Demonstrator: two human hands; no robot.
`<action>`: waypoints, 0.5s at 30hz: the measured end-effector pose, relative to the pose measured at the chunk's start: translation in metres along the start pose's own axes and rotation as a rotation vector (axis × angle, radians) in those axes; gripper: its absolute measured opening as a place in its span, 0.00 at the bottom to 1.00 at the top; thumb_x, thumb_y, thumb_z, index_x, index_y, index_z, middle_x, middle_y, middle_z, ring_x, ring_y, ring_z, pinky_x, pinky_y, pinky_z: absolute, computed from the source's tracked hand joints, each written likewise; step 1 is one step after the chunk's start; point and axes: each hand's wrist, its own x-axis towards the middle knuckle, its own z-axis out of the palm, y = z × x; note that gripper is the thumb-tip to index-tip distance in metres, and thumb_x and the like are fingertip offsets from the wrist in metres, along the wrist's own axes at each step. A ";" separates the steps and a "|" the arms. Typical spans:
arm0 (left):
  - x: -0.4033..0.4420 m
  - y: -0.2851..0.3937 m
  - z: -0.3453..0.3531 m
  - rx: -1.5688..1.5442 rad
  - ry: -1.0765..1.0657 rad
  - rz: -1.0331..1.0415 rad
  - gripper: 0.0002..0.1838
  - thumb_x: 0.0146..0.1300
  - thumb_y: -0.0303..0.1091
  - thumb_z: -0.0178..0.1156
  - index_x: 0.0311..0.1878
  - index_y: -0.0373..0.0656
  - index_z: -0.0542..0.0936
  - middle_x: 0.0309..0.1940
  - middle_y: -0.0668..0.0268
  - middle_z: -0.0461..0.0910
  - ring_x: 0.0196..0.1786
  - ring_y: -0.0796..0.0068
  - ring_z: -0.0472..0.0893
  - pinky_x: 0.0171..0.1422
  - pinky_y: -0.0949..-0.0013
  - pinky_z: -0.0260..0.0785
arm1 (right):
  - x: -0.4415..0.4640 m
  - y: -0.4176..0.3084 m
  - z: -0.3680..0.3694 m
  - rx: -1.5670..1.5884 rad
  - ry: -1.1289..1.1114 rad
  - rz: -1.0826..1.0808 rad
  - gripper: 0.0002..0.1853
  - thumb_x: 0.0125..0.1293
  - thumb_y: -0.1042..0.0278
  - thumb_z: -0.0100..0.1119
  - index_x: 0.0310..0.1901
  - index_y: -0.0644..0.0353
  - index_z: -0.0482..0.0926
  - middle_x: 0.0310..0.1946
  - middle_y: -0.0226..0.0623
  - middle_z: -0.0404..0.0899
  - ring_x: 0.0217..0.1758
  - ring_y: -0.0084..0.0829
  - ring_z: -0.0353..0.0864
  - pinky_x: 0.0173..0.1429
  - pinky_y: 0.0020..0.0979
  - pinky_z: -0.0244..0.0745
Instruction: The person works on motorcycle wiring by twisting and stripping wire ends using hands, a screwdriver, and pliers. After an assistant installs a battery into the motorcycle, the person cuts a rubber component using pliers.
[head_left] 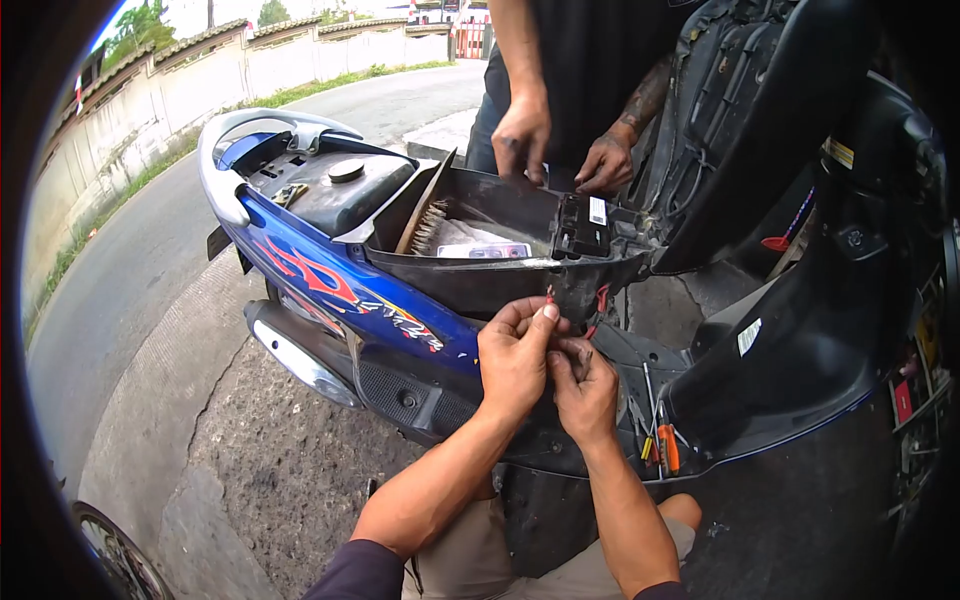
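In front of the blue scooter, my left hand pinches the end of a red wire between thumb and finger, its tip pointing up. Just to the right and a little lower, my right hand has its fingers curled close against the left; what they hold is too small to make out. More red wire loops out of the scooter body beside my hands. Above them, the battery with a white label sits at the right end of the open under-seat compartment.
Across the scooter a co-worker reaches both hands to the compartment's far edge. A brush lies inside it. Screwdrivers rest on the footboard at right. The raised seat stands at upper right.
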 end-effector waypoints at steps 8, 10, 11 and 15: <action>0.016 -0.008 0.003 0.097 0.074 0.068 0.14 0.72 0.29 0.64 0.52 0.26 0.81 0.38 0.59 0.87 0.41 0.79 0.84 0.45 0.76 0.77 | 0.008 -0.005 0.009 -0.005 0.106 0.084 0.09 0.71 0.72 0.64 0.47 0.68 0.85 0.38 0.45 0.89 0.41 0.34 0.89 0.50 0.33 0.81; 0.017 -0.008 0.002 0.088 0.076 0.065 0.13 0.71 0.28 0.64 0.52 0.27 0.81 0.39 0.60 0.87 0.41 0.79 0.84 0.46 0.76 0.77 | 0.009 -0.003 0.011 -0.025 0.099 0.072 0.10 0.72 0.71 0.63 0.49 0.68 0.84 0.38 0.44 0.89 0.38 0.32 0.88 0.45 0.31 0.81; 0.017 -0.008 0.002 0.077 0.075 0.060 0.12 0.71 0.28 0.64 0.51 0.27 0.81 0.39 0.60 0.87 0.42 0.79 0.84 0.47 0.76 0.77 | 0.008 -0.002 0.010 -0.048 0.094 0.061 0.11 0.73 0.70 0.62 0.51 0.67 0.84 0.38 0.43 0.88 0.35 0.29 0.87 0.40 0.29 0.80; 0.000 0.001 -0.012 0.174 0.094 0.087 0.11 0.71 0.31 0.65 0.52 0.35 0.82 0.39 0.65 0.88 0.34 0.86 0.81 0.36 0.80 0.68 | -0.017 -0.007 -0.015 0.284 0.162 0.239 0.16 0.78 0.65 0.56 0.60 0.66 0.78 0.33 0.34 0.80 0.19 0.17 0.73 0.19 0.20 0.64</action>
